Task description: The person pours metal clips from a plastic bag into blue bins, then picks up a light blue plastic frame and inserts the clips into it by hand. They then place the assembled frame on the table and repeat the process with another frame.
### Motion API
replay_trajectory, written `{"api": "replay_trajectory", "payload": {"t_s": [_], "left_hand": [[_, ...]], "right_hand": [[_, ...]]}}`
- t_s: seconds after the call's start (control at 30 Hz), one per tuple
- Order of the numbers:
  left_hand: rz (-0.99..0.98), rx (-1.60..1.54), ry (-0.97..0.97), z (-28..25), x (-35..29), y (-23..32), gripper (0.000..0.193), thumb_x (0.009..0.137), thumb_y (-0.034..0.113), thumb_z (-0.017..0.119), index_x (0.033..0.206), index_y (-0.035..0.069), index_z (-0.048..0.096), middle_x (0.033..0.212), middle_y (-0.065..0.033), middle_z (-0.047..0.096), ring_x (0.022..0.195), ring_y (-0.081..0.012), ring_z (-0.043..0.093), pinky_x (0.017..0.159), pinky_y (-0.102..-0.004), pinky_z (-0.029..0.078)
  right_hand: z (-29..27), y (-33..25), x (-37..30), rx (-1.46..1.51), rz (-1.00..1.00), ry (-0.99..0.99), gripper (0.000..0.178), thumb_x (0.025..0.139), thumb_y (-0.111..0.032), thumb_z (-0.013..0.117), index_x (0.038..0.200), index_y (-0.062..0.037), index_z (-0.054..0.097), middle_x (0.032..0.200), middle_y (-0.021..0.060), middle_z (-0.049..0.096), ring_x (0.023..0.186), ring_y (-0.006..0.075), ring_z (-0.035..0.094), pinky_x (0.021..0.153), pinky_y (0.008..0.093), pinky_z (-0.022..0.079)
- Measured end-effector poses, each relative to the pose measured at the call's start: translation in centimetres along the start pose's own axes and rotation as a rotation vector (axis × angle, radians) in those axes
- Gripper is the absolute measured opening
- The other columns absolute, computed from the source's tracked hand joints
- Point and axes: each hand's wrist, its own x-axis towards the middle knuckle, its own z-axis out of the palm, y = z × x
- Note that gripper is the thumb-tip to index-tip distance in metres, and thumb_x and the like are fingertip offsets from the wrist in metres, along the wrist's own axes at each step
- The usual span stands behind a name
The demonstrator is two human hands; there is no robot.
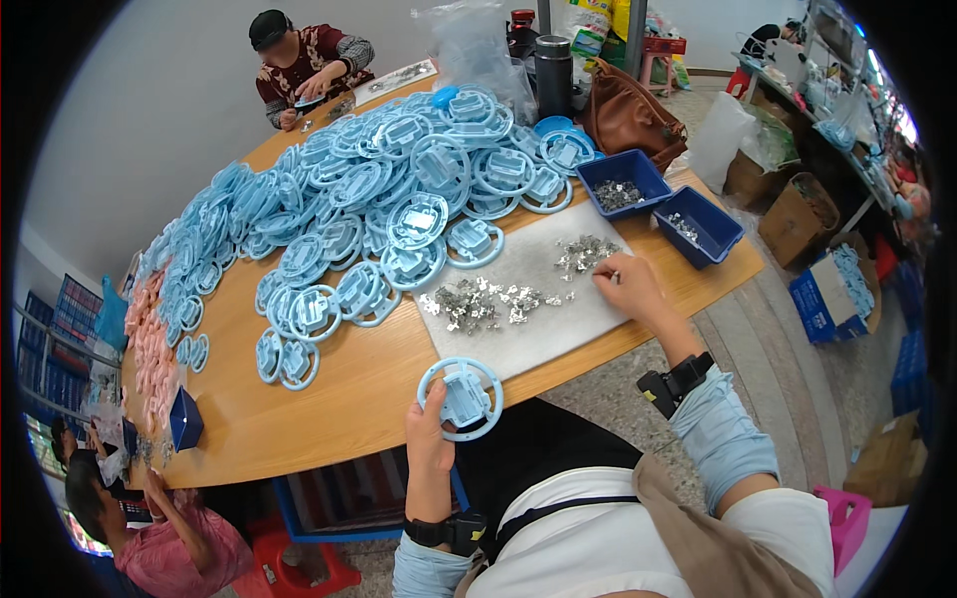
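Observation:
My left hand (430, 439) grips a light blue plastic wheel-shaped part (465, 401), a ring with a boxy centre, near the table's front edge. Its fingers wrap round the left side of the ring. My right hand (632, 289) rests over a white foam mat (558, 344), fingertips pinched beside a small pile of metal pieces (581, 255). Whatever is between those fingertips is too small to make out. A larger heap of silvery metal pieces (471, 305) lies further left on the mat.
A big heap of similar blue parts (339, 184) covers much of the wooden table (349, 419), with pink parts (153, 349) at the left. Two dark blue bins (701, 239) hold metal pieces. A brown bag (630, 115) and black flask (553, 78) stand behind. Co-workers sit around.

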Motion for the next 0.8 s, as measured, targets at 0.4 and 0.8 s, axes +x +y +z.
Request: {"api": "replay_trajectory", "payload": {"t_s": [0.4, 0.8], "left_hand": [[0.838, 1.060, -0.117, 4.3, -2.6, 0.5, 0.033, 0.069, 0.004, 0.067, 0.099, 0.002, 0.055, 0.096, -0.0118, 0.059, 0.086, -0.0222, 0.059, 0.072, -0.0317, 0.047], [0.996, 1.420, -0.265, 2.1, -1.0, -2.0, 0.066, 0.053, 0.012, 0.077, 0.112, 0.006, 0.049, 0.121, -0.0132, 0.050, 0.115, -0.0312, 0.044, 0.095, -0.0425, 0.032]], "right_hand": [[3.5, 0.2, 1.2, -0.064, -0.180, 0.021, 0.011, 0.072, -0.009, 0.060, 0.076, 0.0008, 0.060, 0.072, 0.0144, 0.058, 0.062, 0.0263, 0.055, 0.058, 0.0343, 0.043], [3.8, -2.3, -1.7, 0.215, -0.154, 0.042, 0.006, 0.067, -0.001, 0.061, 0.072, -0.0008, 0.057, 0.066, 0.0060, 0.054, 0.047, 0.0116, 0.045, 0.044, 0.0248, 0.036]]}}
